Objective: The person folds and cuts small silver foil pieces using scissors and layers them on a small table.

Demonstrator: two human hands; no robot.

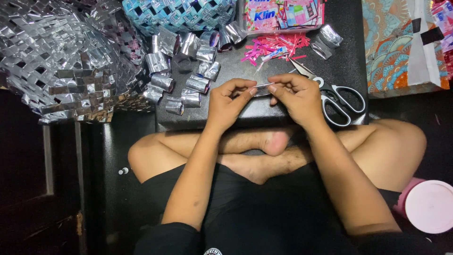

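Observation:
My left hand (230, 99) and my right hand (295, 94) meet over the near edge of a dark low board (339, 61). Between their fingertips they pinch a narrow silver foil strip (264, 86), held flat and level. Both thumbs press on its ends. A pair of scissors (337, 99) with black handles lies just right of my right hand, blades pointing up-left. Several folded silver foil pieces (181, 71) are scattered to the left of my left hand.
A large woven silver foil mat (61, 56) fills the upper left, a woven blue one (179, 14) lies at the top. Pink and red trimmings (276, 47) and flattened wrappers (283, 14) sit behind the hands. A pink-lidded container (427, 205) stands by my right knee.

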